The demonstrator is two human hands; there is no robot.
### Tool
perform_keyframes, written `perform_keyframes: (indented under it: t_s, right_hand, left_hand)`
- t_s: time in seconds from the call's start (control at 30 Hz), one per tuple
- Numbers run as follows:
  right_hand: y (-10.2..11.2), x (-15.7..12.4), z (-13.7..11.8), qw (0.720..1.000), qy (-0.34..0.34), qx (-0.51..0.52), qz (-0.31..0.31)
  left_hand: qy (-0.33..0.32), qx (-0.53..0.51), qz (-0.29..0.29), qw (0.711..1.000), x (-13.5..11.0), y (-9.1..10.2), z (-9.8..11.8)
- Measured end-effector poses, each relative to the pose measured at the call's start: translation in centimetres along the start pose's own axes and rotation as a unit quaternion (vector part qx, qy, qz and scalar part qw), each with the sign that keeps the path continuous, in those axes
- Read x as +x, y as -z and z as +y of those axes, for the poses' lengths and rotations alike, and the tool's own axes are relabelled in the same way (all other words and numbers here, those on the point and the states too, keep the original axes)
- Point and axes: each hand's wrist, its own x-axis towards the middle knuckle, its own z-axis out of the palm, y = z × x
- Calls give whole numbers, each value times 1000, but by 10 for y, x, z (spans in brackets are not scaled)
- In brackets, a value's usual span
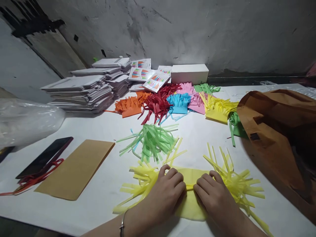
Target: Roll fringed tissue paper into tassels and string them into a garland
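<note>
A yellow tissue paper tassel lies spread at the front of the table, its uncut middle flat and its cut fringes fanned to both sides. Across that middle runs a narrow rolled or folded ridge. My left hand is closed on the ridge from the left, with the fingers curled. From the right, my right hand grips the same ridge. A short stretch of it shows between the two hands; the fingertips are partly hidden. Just beyond lies a light green tissue tassel in a loose heap.
Folded orange, red, blue and yellow fringed bundles lie farther back. Stacked white packets and a white box stand behind. A phone and brown envelope lie left; a brown bag is right.
</note>
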Motion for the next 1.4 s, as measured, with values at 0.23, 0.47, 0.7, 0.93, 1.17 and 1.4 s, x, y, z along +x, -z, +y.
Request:
perform_keyframes:
  t_s: [0.23, 0.47, 0.7, 0.93, 1.17, 1.4]
  right_hand:
    - [-1, 3, -4, 999, 28, -16, -15]
    - [7, -20, 7, 999, -30, 11, 3]
    - [5, -22, 0, 986, -167, 13, 17]
    - [6, -17, -4, 977, -209, 24, 35]
    - [5, -18, 0, 991, -124, 50, 22]
    - [1, -2, -2, 987, 23, -158, -9]
  left_hand:
    - [-43, -8, 41, 998, -1, -9, -8]
    - [3, -31, 30, 999, -2, -10, -5]
    - [99, 11, -55, 994, 13, 1, 8]
    - [31, 87, -67, 993, 17, 1, 4]
    - [-103, 139, -37, 984, 21, -2, 7]
    - [-29, 71, -68, 995, 33, 5, 5]
